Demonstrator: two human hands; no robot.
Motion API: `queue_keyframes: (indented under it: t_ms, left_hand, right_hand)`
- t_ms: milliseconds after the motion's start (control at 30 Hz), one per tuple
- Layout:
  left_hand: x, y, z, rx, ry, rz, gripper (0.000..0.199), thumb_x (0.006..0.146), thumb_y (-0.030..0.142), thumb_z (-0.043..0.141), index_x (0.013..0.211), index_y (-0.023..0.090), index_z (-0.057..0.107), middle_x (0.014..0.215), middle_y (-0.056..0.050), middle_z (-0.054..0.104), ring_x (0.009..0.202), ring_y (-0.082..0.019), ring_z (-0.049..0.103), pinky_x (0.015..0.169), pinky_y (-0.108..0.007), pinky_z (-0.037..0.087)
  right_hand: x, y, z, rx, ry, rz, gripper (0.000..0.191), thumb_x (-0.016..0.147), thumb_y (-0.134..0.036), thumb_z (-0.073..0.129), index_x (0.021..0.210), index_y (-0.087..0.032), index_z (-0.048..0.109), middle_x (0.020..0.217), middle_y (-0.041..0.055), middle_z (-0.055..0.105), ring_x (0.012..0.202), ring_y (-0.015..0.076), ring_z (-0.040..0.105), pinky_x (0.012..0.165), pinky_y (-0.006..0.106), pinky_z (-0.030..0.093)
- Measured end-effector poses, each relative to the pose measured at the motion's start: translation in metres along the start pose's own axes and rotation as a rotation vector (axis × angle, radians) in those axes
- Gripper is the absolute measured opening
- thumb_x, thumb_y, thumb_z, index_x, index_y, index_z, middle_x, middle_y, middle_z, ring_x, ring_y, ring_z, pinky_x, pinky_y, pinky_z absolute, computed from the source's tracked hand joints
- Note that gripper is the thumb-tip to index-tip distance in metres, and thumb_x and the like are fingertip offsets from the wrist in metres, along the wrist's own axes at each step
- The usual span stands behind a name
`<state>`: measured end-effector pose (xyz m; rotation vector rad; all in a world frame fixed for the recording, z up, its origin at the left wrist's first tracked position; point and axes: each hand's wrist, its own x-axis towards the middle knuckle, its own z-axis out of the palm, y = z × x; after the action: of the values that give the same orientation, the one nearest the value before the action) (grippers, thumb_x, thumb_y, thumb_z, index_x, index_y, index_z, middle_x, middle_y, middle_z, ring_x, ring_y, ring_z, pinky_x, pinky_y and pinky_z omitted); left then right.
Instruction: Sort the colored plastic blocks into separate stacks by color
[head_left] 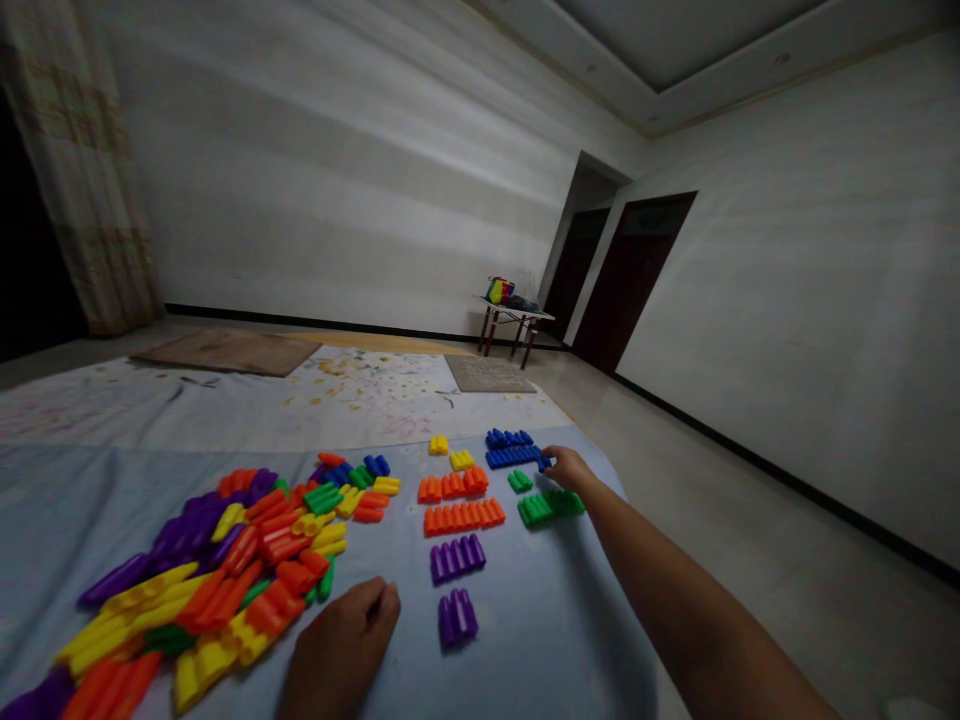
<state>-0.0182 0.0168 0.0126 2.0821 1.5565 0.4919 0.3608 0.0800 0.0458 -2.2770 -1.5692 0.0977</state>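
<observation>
My right hand (566, 468) is at the right end of the row of blue plastic tube-shaped pieces (513, 457), its fingers closed on a small blue piece (544, 463). A second blue group (509, 438) lies just behind. Nearer to me are green pieces (551, 507) and a smaller green group (520, 481). Orange rows (464, 516), purple groups (457, 559) and small yellow groups (462, 460) line up to the left. My left hand (341, 645) rests on the blue cloth with fingers curled shut, nothing visible in them, beside a mixed heap of coloured pieces (281, 540).
The blue cloth (555, 620) drops away at its right edge to the tiled floor (720, 500). Beyond it lie a flowered sheet (375, 395), a brown mat (229, 352) and a smaller mat (489, 374). A small table (517, 312) stands by the far wall.
</observation>
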Motion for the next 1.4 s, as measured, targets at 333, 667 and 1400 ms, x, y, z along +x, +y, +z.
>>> queue_keyframes:
  t_ms: [333, 667, 1400]
  left_hand:
    - [0.002, -0.005, 0.003, -0.014, -0.020, -0.010, 0.035, 0.085, 0.041, 0.030, 0.061, 0.021, 0.046, 0.063, 0.001, 0.059, 0.062, -0.013, 0.054, 0.058, -0.022, 0.031]
    - [0.002, -0.003, 0.002, 0.002, -0.056, -0.041, 0.035, 0.085, 0.041, 0.028, 0.062, 0.021, 0.045, 0.065, 0.001, 0.059, 0.065, -0.013, 0.055, 0.061, -0.023, 0.031]
    - [0.001, -0.003, 0.004, -0.008, -0.029, -0.025, 0.034, 0.086, 0.039, 0.028, 0.061, 0.020, 0.043, 0.063, 0.002, 0.054, 0.062, -0.011, 0.052, 0.059, -0.023, 0.028]
  right_hand:
    - [0.013, 0.019, 0.014, -0.072, -0.002, 0.158, 0.029, 0.068, -0.029, 0.062, 0.094, -0.019, 0.068, 0.096, 0.0099, 0.069, 0.087, 0.0219, 0.064, 0.069, 0.027, 0.047]
    - [0.020, 0.024, 0.018, -0.142, 0.003, 0.252, 0.031, 0.067, -0.035, 0.063, 0.093, -0.020, 0.067, 0.096, 0.0112, 0.069, 0.085, 0.0233, 0.064, 0.064, 0.028, 0.045]
    - [0.015, 0.003, 0.009, 0.090, 0.187, 0.048, 0.029, 0.079, -0.025, 0.048, 0.099, -0.014, 0.066, 0.097, 0.0098, 0.068, 0.088, 0.0200, 0.062, 0.078, 0.027, 0.044]
